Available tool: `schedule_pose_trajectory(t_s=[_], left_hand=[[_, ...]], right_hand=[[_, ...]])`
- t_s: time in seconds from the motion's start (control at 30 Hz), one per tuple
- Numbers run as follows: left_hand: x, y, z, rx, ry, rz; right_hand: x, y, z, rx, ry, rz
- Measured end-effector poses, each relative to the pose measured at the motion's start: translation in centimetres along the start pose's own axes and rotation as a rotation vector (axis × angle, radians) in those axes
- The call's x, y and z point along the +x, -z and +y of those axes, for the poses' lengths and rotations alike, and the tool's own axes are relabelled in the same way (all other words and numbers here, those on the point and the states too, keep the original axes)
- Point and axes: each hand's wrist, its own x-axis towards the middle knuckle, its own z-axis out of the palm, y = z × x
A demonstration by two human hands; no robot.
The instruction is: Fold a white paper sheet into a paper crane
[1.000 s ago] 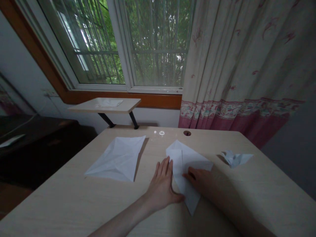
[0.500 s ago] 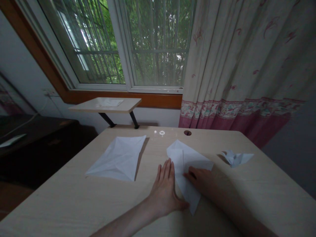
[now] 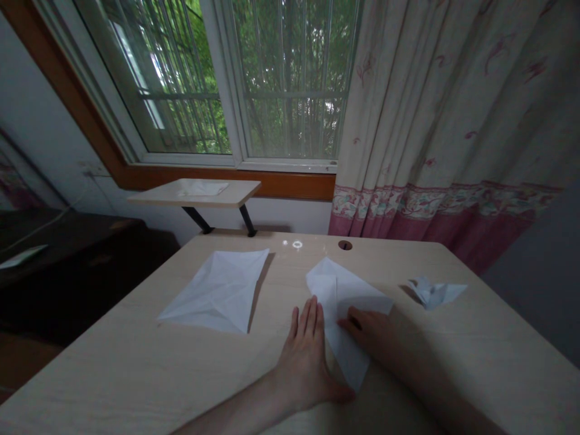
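Folded white paper [image 3: 347, 314] lies on the pale wooden bench [image 3: 136, 374], a little right of its middle, in a long kite-like shape: a broad end points toward the window [image 3: 254, 78] and a narrow tip points back toward the person. A crease runs along its length, and a smaller flap is doubled over at the far left edge.

Left hand [image 3: 308, 353] rests flat on the bench along the paper's left edge, fingers [image 3: 312, 314] stretched out together and grasping nothing, the thumb reaching across to the narrow tip. Right hand [image 3: 374, 332] lies palm down on the paper's right half, pressing it to the bench; its fingers are loosely bent rather than clenched, with nothing pinched between them as far as the dim light lets one tell.

Well to the left, a creased sheet [image 3: 220, 290] lies opened out flat. Near the right edge sits a small crumpled paper piece [image 3: 435, 292], apart from both hands. A round cable hole [image 3: 345, 245] is cut in the far side of the bench. Behind it a small raised shelf [image 3: 194, 193] carries another pale sheet, and a flowered curtain [image 3: 453, 121] hangs on the right
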Motion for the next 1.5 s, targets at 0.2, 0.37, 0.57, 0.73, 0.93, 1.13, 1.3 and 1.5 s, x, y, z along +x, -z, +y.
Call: schedule_pose_trajectory(t_s=[0.2,0.37,0.57,0.73,0.93,1.13,1.3,1.5], left_hand=[[0.0,-0.2,-0.2,0.005,-0.018,0.027],[0.0,-0.5,-0.7,0.017,-0.047,0.078],[0.4,-0.4,-1.8,0.034,-0.086,0.248],[1.0,0.1,-2.8,0.072,-0.077,0.344],[1.5,0.0,-3.5,0.097,-0.076,0.391],[1.6,0.3,-3.3,0.096,-0.048,0.386],[1.8,0.5,-3.2,0.052,-0.025,0.406],[2.1,0.5,-3.3,-0.015,0.013,0.390]], right_hand=[[-0.1,0.0,0.1,-0.009,0.004,0.002],[-0.2,0.4,0.0,-0.014,0.016,0.002],[-0.3,0.4,0.0,-0.020,0.021,0.004],[-0.2,0.1,0.1,-0.026,0.015,0.008],[-0.1,-0.1,0.2,-0.017,0.024,0.014],[-0.1,0.1,0.1,-0.014,0.021,0.011],[0.0,0.2,0.0,-0.008,0.012,0.000],[-0.1,-0.1,0.3,-0.003,0.002,0.026]])
